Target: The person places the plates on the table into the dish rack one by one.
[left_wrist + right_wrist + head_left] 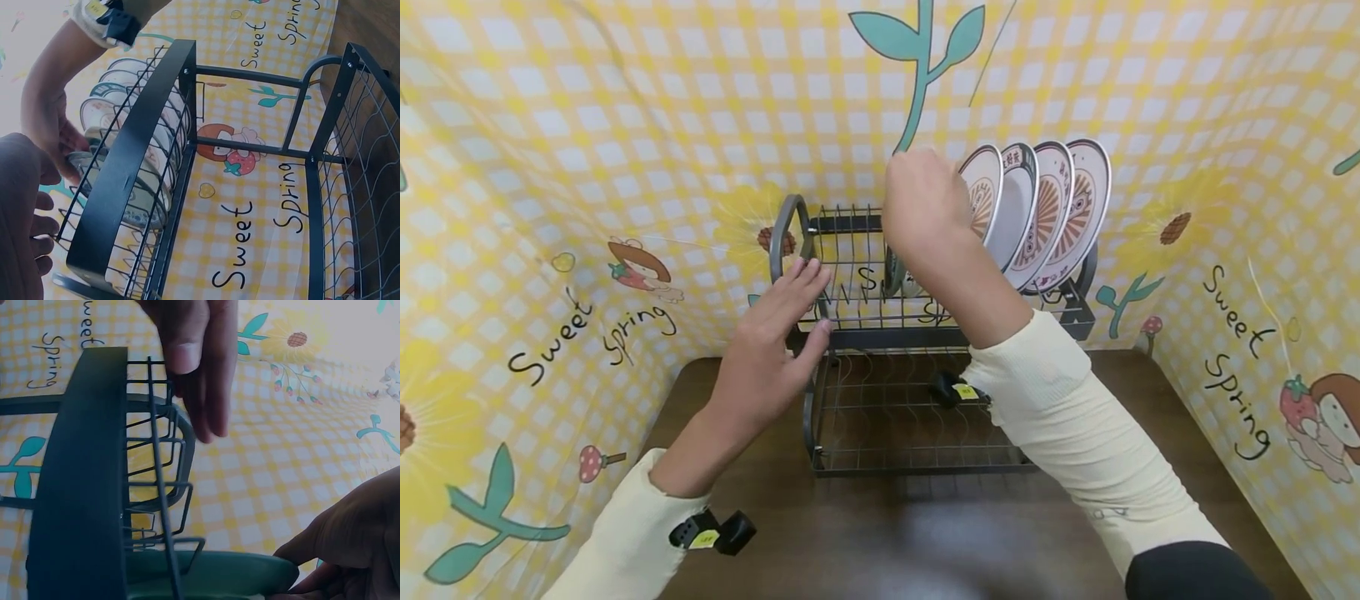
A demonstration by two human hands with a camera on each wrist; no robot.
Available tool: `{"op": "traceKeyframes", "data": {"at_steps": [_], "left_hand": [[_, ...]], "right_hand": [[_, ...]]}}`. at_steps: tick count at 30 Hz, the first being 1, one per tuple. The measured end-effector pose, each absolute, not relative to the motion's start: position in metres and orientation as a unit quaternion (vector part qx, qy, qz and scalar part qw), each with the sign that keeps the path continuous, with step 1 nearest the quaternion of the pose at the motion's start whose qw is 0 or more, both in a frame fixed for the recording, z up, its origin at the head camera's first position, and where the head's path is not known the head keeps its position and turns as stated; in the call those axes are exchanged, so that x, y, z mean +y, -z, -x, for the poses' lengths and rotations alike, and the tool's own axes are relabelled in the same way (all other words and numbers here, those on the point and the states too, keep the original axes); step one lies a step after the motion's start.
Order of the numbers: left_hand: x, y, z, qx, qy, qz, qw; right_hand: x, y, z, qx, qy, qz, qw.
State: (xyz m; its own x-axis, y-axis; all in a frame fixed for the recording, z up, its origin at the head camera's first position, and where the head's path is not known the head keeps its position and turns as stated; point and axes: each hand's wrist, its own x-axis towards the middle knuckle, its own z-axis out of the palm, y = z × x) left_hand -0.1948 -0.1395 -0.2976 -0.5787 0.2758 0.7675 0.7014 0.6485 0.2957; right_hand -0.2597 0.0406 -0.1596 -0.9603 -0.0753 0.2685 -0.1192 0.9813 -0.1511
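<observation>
My right hand [928,204] pinches the rim of a green-backed plate [231,572] between thumb and fingers. This plate stands on edge in the upper tier of a black two-tier dish rack [895,337], its lower part between the wires. In the head view the hand and forearm hide most of it. To its right several patterned round plates [1078,208] stand upright in a row, leaning slightly. My left hand [767,342] is at the rack's upper left end, fingers straight and thumb apart, holding nothing. In the right wrist view its fingertips point down beside the wires.
The rack stands on a dark brown table [880,533], against a yellow checked cloth [700,108] that covers the back and both sides. Below the plates is the rack's lower wire tier [880,425]. Black cameras are strapped to both wrists.
</observation>
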Motion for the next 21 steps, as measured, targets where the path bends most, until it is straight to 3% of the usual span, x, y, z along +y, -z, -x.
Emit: {"op": "traceKeyframes", "data": {"at_steps": [10, 14, 21], "left_hand": [[-0.155, 0.301, 0.195, -0.848, 0.299, 0.239, 0.368], [-0.166, 0.301, 0.193, -0.852, 0.306, 0.216, 0.367], [-0.185, 0.303, 0.191, -0.856, 0.303, 0.181, 0.377]], "right_hand": [[0.063, 0.164, 0.244, -0.979, -0.111, -0.040, 0.164], [0.081, 0.161, 0.230, -0.969, -0.127, -0.041, 0.207], [0.115, 0.164, 0.222, -0.919, -0.190, -0.058, 0.342]]}}
